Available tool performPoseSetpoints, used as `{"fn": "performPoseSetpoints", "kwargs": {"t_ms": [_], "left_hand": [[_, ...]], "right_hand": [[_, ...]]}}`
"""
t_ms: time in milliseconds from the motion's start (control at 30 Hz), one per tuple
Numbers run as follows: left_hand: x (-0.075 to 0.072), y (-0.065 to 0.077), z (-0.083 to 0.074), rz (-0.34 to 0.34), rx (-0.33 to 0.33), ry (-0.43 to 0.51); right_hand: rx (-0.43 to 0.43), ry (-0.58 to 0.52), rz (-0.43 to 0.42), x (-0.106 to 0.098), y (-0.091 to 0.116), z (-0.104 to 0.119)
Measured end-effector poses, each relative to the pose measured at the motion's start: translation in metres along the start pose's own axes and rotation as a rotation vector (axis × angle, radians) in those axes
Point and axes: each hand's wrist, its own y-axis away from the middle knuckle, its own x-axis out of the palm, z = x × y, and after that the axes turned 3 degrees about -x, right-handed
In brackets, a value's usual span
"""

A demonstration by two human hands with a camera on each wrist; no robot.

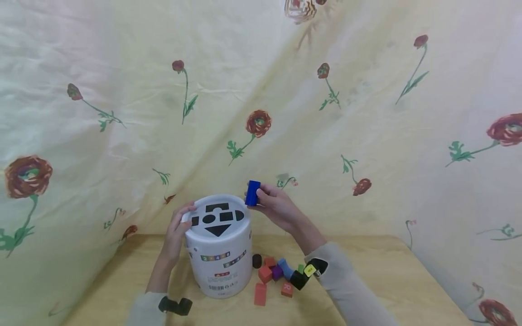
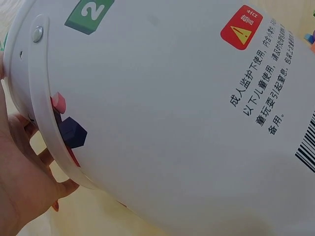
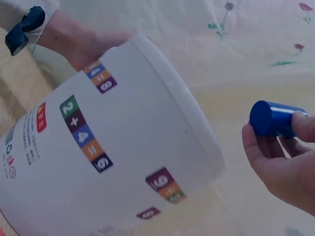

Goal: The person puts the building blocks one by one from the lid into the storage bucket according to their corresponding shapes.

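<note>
A white shape-sorter bucket (image 1: 220,267) stands on the table; its white lid (image 1: 240,231) has several dark openings, including a round one, a rectangle, a triangle and an arch. My left hand (image 1: 177,226) holds the lid's left edge, with its fingers bent over the rim; the left wrist view shows the hand (image 2: 24,172) at the bucket's rim. Just above the lid's right side, my right hand (image 1: 275,203) pinches a blue cylinder block (image 1: 253,194) between thumb and fingers. In the right wrist view the cylinder (image 3: 275,119) is apart from the bucket (image 3: 138,128).
Right of the bucket lie several loose blocks: a black one (image 1: 257,261), red ones (image 1: 260,294), a purple one (image 1: 277,272) and a blue arch (image 1: 285,269). The wooden table (image 1: 359,280) meets a flowered cloth (image 1: 367,136) behind and at the sides.
</note>
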Motion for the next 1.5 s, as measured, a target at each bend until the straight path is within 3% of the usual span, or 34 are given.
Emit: {"fn": "performPoseSetpoints", "kwargs": {"t_ms": [300,600,800,1000,1233,1500], "left_hand": [[0.002,0.004,0.005,-0.012,-0.02,-0.017],[0.005,0.0,0.004,-0.011,-0.009,-0.021],[0.006,-0.004,0.003,-0.007,-0.014,-0.029],[0.003,-0.005,0.001,-0.006,-0.005,-0.032],[0.001,0.0,0.0,-0.019,-0.004,-0.031],[0.003,0.0,0.001,-0.014,0.003,-0.031]], "right_hand": [[0.054,0.035,-0.018,0.03,-0.015,-0.006],[0.089,0.205,-0.076,0.053,-0.032,-0.015],[0.047,0.314,-0.098,0.064,-0.044,-0.02],[-0.015,0.427,-0.064,0.074,-0.052,-0.024],[-0.028,0.497,-0.013,0.081,-0.047,-0.028],[-0.04,0.568,-0.023,0.084,-0.043,-0.029]]}}
